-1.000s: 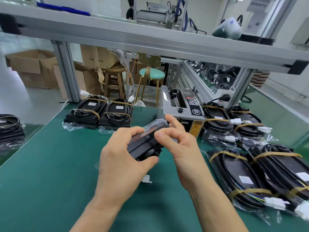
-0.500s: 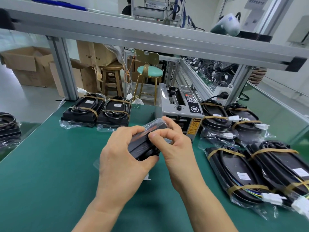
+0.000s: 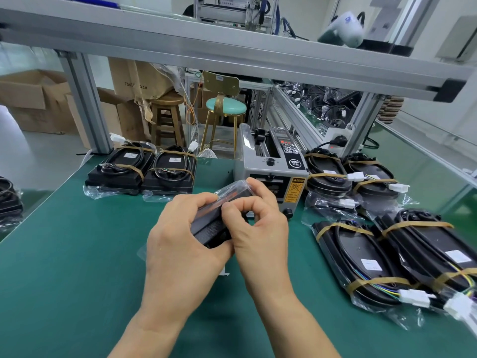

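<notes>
Holding the black part [image 3: 214, 229] in its clear bag [image 3: 233, 188], you have both hands on it above the mat [image 3: 77, 254], just in front of the dispenser [image 3: 271, 164]. Your left hand [image 3: 180, 246] grips it from the near side, fingers curled over the top. Your right hand [image 3: 260, 233] pinches the bag against the part between thumb and forefinger — its other fingers curl round the far end. Left of the dispenser lie two banded packs [image 3: 144, 167]; right of it — several bagged packs [image 3: 361, 254].
</notes>
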### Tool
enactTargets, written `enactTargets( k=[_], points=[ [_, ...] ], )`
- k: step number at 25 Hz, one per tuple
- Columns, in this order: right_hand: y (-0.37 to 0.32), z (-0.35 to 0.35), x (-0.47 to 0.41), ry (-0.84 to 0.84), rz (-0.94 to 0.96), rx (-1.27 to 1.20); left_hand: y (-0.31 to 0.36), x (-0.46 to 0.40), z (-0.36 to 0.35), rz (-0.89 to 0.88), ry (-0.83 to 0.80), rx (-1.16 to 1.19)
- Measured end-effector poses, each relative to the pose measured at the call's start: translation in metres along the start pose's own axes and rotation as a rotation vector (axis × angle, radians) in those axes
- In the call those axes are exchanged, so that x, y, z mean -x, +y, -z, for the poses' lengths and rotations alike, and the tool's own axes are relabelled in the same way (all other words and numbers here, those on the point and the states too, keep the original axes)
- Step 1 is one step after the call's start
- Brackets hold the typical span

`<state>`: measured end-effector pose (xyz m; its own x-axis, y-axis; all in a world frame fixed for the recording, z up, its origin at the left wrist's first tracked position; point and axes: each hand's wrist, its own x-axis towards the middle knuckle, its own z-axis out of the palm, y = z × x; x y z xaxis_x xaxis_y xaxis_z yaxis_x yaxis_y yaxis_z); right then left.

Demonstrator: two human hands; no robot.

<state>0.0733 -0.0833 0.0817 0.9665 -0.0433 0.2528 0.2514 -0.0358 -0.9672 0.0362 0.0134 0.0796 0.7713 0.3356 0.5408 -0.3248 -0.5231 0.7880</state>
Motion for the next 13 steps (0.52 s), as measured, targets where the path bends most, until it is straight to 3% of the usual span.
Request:
enactTargets(
  k=[13],
  points=[
    [-0.0020,0.0004,-0.0036,0.006,-0.059,-0.072,0.0002,0.0008,0.0001,-0.008,-0.005,0.005]
  ],
)
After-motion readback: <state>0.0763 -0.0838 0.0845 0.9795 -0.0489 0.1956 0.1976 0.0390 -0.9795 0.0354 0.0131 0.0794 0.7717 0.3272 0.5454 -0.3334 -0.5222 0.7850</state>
